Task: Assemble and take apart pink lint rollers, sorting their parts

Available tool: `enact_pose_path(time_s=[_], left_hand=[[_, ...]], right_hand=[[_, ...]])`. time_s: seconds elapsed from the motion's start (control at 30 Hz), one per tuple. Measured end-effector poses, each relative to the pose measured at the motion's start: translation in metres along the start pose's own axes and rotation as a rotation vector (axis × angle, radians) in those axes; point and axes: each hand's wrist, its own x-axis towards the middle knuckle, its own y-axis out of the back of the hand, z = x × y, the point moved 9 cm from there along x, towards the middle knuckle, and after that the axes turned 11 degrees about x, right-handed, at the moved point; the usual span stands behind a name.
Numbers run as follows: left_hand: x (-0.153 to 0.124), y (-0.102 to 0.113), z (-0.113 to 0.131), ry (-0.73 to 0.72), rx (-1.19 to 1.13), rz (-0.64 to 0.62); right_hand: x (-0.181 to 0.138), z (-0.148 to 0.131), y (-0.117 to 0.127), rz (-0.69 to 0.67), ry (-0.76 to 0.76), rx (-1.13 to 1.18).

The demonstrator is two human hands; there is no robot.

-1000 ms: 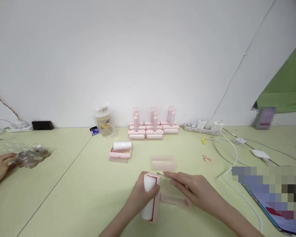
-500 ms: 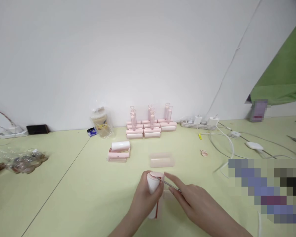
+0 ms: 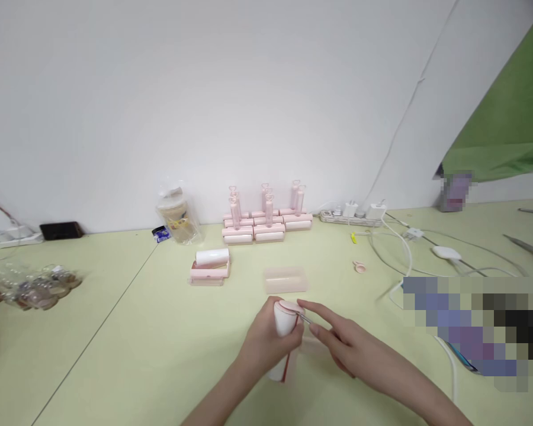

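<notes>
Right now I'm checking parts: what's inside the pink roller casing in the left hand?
A white roll shows above and below the left hand, which covers its middle; its back is hidden.

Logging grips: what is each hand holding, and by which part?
The left hand grips the white roller around its middle; the right hand holds a thin metal tool by its rear end.

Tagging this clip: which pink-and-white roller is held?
The roller gripped in the left hand; the other rollers rest on the table, one apart, the rest grouped by the wall.
</notes>
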Motion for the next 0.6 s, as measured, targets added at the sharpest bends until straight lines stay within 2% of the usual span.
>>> enact_pose_path(time_s=[0.1,0.2,0.3,0.47,0.6], left_hand=[[0.002,0.000,0.001,0.014,0.036,0.045],[0.005,-0.001,-0.005,0.044,0.010,0.129],[0.010,-0.007,-0.013,0.078,-0.064,0.173],[0.021,-0.018,-0.020,0.183,-0.301,0.141],[0.028,-0.002,-0.027,0.236,-0.370,0.191]], right_hand=[[0.002,-0.003,0.005,0.099,0.082,-0.005],[0.007,0.004,-0.001,0.176,0.124,-0.002],[0.009,0.015,-0.004,0.235,0.082,-0.027],[0.012,0.033,0.004,0.265,0.008,0.012],[0.017,0.057,0.020,0.267,-0.083,0.105]])
